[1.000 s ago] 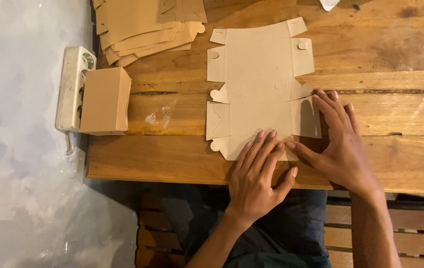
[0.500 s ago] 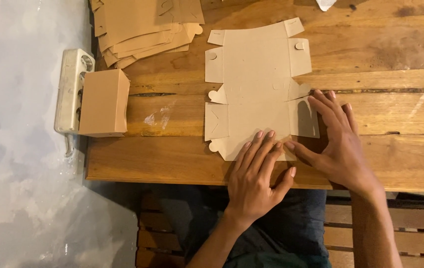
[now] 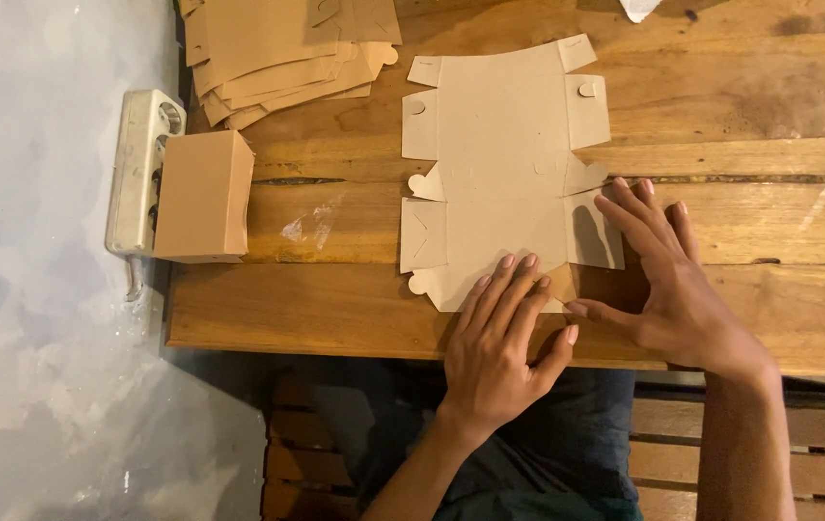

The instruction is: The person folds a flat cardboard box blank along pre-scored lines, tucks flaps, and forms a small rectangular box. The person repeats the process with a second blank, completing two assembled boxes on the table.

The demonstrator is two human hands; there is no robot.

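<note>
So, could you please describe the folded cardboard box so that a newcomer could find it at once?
Start at the wooden table and go to its left edge. The box sits there against a white power strip, the only closed, upright one, unlike the flat sheets.

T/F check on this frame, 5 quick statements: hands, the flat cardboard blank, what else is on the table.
1. Both hands press on the near end of the flat cardboard blank. True: the left hand lies flat on its near edge and the right hand spreads its fingers over the near right flap.
2. The blank is already folded into a box. False: it lies flat and unfolded on the wooden table.
3. A folded brown box sits at the table's left edge. True: it rests beside a white power strip.
4. The stack of blanks lies on the right side. False: it is at the far left.
5. The right hand holds scissors. False: it holds no tool.
</note>
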